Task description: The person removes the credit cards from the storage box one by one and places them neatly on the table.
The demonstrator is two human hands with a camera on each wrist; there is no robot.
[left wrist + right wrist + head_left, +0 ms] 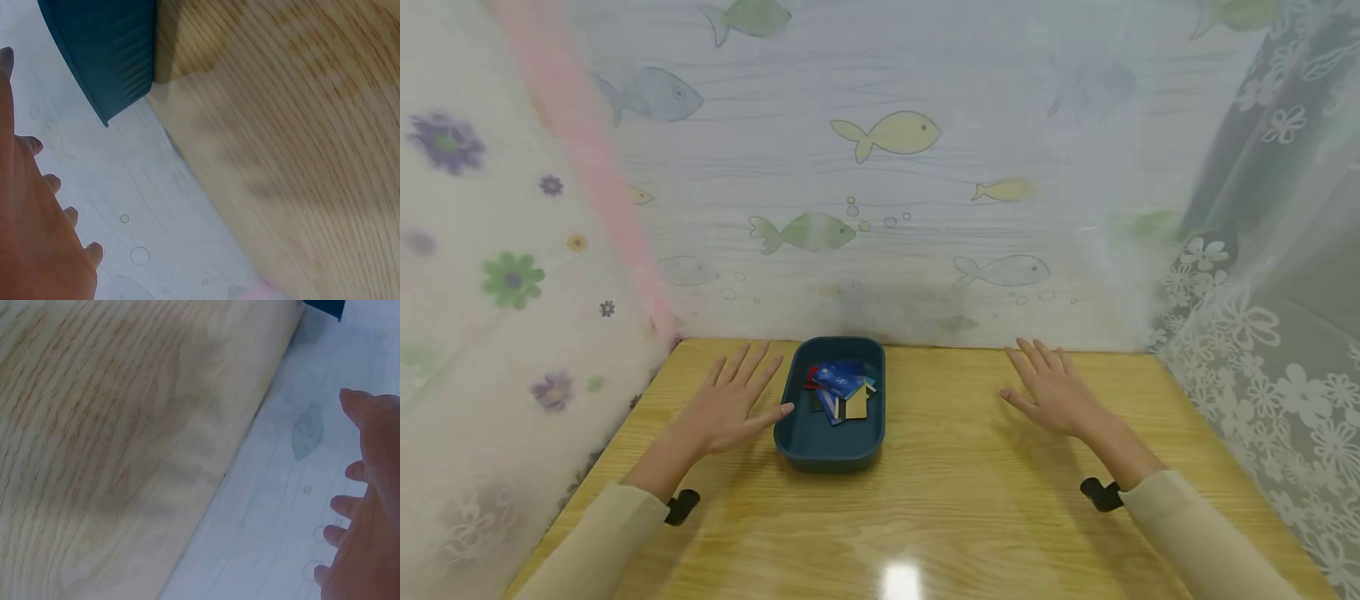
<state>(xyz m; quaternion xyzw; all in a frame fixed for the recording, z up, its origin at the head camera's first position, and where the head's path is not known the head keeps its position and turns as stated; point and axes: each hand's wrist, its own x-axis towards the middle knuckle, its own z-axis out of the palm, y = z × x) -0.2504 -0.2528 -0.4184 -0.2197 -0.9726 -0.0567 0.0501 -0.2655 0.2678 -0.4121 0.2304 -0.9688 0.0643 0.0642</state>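
Note:
A dark teal plastic basket (831, 446) stands on the table, left of centre toward the back. Several plastic cards, among them a blue card (838, 381) and a gold card (856, 405), lie in a loose pile inside it. Just left of the basket my left hand (730, 411) hovers palm down, fingers spread, its thumb tip overlapping the rim in the head view; whether it touches I cannot tell. Well to the right, my right hand (1051, 390) is held above the table with fingers spread and nothing in it. The basket's side wall (119, 50) shows in the left wrist view.
The wood-grain table (970, 500) ends at the back against a fish-patterned curtain (880, 250). A flowered curtain (512, 358) borders the left side, and a sheer lace curtain (1262, 358) the right. Black wrist mounts (682, 507) sit under both sleeves.

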